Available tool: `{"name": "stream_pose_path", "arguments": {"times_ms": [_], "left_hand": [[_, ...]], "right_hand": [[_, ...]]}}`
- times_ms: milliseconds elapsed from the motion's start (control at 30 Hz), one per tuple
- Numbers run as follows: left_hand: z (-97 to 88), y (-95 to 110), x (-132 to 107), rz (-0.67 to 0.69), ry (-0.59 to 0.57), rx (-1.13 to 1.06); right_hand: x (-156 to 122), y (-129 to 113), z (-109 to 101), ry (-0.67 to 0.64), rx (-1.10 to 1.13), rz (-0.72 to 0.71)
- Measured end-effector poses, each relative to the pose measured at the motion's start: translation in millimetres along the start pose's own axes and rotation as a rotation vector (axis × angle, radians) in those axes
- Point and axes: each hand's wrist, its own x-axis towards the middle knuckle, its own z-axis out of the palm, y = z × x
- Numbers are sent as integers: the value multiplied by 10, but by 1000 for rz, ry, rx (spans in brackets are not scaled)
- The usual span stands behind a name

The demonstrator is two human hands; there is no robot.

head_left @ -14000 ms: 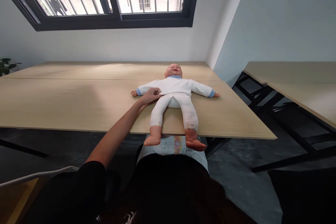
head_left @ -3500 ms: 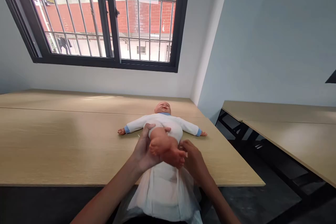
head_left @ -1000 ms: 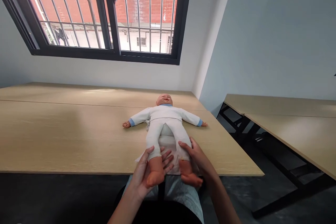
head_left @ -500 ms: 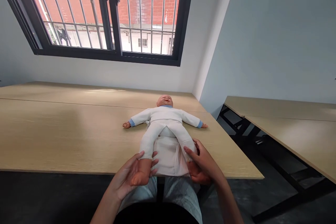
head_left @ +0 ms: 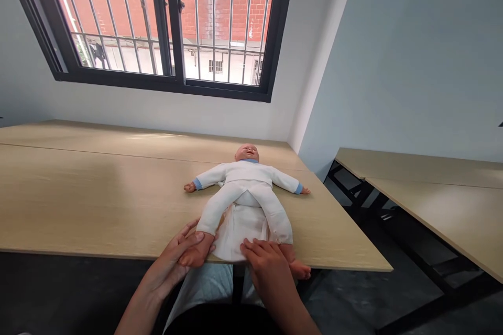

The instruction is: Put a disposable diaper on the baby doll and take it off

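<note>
A baby doll point(head_left: 248, 174) in a white outfit with blue cuffs lies on its back on the table, head toward the window, arms spread and legs apart. My left hand point(head_left: 175, 256) is closed round the doll's bare lower leg on the left, its thumb over the ankle. Between the doll's legs a white cloth diaper point(head_left: 231, 230) is spread flat to the table edge. Over its right near corner lies my right hand point(head_left: 271, 267), fingers bent together on the cloth; their tips are partly hidden. The doll's other foot point(head_left: 299, 269) sticks out past the edge beside that hand.
The light wood table point(head_left: 98, 199) ends just in front of my lap. A second table point(head_left: 440, 193) stands to the right across a gap with dark metal legs. Behind are a wall and a barred window point(head_left: 168, 26).
My right hand has let go of the doll's right-side leg and moved left onto the diaper. My left hand has shifted the other leg outward to the left.
</note>
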Motion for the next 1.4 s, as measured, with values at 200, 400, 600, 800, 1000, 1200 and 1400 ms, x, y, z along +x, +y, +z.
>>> {"name": "stream_pose_path", "arguments": {"times_ms": [200,400,600,800,1000,1200,1400], "left_hand": [[34,42,-80,61,-32,175],[9,2,-105,118,-63,349],[-7,-39,-120,155,-78,481],[-129,-16,-98,166,-170,675],[-147,-63,-121,117,-197,724],[0,-101,-149,133,-121,619],[40,-153,-156,126,-132,712]], "right_hand": [[37,-25,-133,260,-160,-210],[608,25,-681,404,-372,-429],[1343,-27,-1032,170,-519,-551],[2035,527,-1045,104,-151,-251],[2190,1156,-516,75,423,-15],[2087,1296,-163,110,559,99],[2083,1347,-88,216,616,148]]}}
